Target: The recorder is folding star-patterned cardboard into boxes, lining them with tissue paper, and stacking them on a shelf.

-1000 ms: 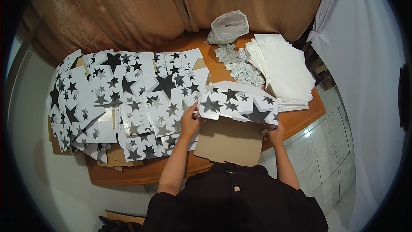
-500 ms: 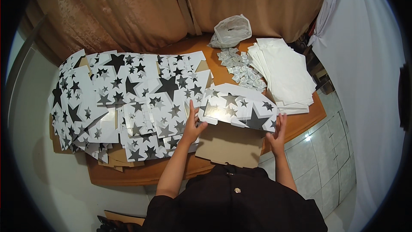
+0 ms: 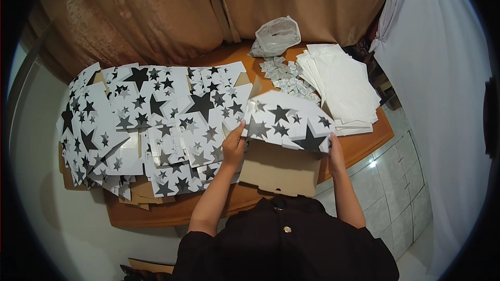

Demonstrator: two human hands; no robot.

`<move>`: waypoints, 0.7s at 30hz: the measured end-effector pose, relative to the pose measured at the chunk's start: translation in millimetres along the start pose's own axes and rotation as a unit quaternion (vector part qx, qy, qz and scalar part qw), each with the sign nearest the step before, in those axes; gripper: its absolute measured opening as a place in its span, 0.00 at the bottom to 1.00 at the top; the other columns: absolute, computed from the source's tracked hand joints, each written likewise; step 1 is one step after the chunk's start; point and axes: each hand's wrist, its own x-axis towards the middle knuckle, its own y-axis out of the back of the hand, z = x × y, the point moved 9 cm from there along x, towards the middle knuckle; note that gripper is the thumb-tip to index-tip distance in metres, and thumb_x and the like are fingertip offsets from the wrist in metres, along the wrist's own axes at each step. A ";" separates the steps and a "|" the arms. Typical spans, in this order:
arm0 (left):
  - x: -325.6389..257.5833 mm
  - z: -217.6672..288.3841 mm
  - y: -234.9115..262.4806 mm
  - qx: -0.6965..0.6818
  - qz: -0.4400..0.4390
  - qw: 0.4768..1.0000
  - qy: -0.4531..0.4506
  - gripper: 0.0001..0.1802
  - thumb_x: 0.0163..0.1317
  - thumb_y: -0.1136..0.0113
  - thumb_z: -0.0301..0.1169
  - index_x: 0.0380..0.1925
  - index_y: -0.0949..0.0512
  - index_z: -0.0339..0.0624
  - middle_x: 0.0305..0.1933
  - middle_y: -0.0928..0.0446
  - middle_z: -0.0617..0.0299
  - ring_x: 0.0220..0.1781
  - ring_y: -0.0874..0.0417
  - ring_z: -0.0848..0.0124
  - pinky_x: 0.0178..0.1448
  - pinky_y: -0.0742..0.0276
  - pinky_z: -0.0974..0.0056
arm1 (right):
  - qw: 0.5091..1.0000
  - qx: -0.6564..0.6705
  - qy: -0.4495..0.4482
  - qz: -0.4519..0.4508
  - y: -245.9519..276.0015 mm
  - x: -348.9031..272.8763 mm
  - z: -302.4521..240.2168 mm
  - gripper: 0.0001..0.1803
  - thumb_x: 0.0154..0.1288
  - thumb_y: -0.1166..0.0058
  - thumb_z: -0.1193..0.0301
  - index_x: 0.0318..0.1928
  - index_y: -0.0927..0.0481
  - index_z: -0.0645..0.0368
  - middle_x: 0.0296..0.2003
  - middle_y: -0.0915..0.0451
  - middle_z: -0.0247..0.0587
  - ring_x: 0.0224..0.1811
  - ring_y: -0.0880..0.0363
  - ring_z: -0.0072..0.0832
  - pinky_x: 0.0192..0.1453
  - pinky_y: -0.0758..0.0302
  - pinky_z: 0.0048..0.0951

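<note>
Just right of the frame's centre, both hands are holding a flat star-printed cardboard sheet (image 3: 287, 120), white with black and grey stars, tilted so its printed face is showing toward the camera and its plain brown underside (image 3: 281, 169) is hanging below toward the person's chest. The left hand (image 3: 234, 145) is reaching up from the lower middle of the frame with the forearm stretched nearly straight, the thumb and fingers pinching the sheet's left edge. The right hand (image 3: 335, 152) is coming up from the lower right with the elbow bent, the fingers wrapping the sheet's lower right corner; both grips are closed on the sheet. The sheet is hovering over the near edge of an orange-brown wooden table (image 3: 364, 143). Spreading across the left and centre of the frame, a wide overlapping pile of matching star-printed sheets (image 3: 151, 119) is lying on the table, just beside the left hand. In the upper right, a stack of plain white sheets (image 3: 344, 83) is resting near the table's far corner, with a heap of small silvery pieces (image 3: 284, 75) just left of it and a crumpled clear plastic bag (image 3: 276, 35) lying above that, against a brown curtain (image 3: 156, 15).
</note>
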 end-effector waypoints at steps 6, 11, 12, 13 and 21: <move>-11.9 -6.2 0.3 0.019 -0.050 0.998 -0.025 0.29 0.49 0.52 0.12 0.55 0.27 0.39 0.55 0.26 0.48 0.52 0.21 0.54 0.52 0.25 0.61 | 0.989 -0.129 -0.009 -0.076 -37.7 -20.3 -33.0 0.27 0.71 0.58 0.56 0.66 0.43 0.50 0.55 0.30 0.37 0.53 0.28 0.29 0.47 0.24 0.35; -68.9 -21.2 3.4 0.085 -0.037 0.996 -0.003 0.33 0.48 0.57 0.13 0.60 0.34 0.36 0.58 0.30 0.42 0.59 0.27 0.50 0.59 0.28 0.58 | 0.984 -0.054 0.098 -0.138 -16.0 -12.6 7.9 0.27 0.72 0.59 0.63 0.67 0.45 0.54 0.57 0.33 0.39 0.59 0.33 0.28 0.59 0.33 0.34; -78.5 -24.4 3.5 0.074 -0.034 0.996 0.027 0.35 0.48 0.58 0.13 0.62 0.38 0.35 0.59 0.31 0.40 0.60 0.28 0.48 0.61 0.31 0.57 | 0.983 -0.043 0.114 -0.135 -15.6 -16.7 13.1 0.28 0.72 0.59 0.64 0.68 0.47 0.56 0.59 0.35 0.40 0.61 0.36 0.29 0.63 0.38 0.33; -88.4 -24.3 3.5 0.077 -0.032 0.996 0.029 0.35 0.48 0.58 0.13 0.62 0.38 0.35 0.59 0.31 0.40 0.60 0.28 0.48 0.61 0.31 0.57 | 0.982 -0.032 0.128 -0.134 -18.9 -23.4 16.0 0.29 0.72 0.59 0.66 0.68 0.49 0.57 0.60 0.37 0.41 0.63 0.39 0.29 0.66 0.43 0.32; -135.5 -40.9 29.9 0.095 -0.062 0.979 0.168 0.27 0.51 0.53 0.18 0.55 0.32 0.31 0.50 0.25 0.40 0.52 0.25 0.48 0.56 0.29 0.55 | 0.977 -0.091 0.118 -0.154 3.1 -52.5 43.7 0.40 0.53 0.56 0.70 0.68 0.51 0.58 0.62 0.42 0.43 0.65 0.44 0.31 0.68 0.49 0.30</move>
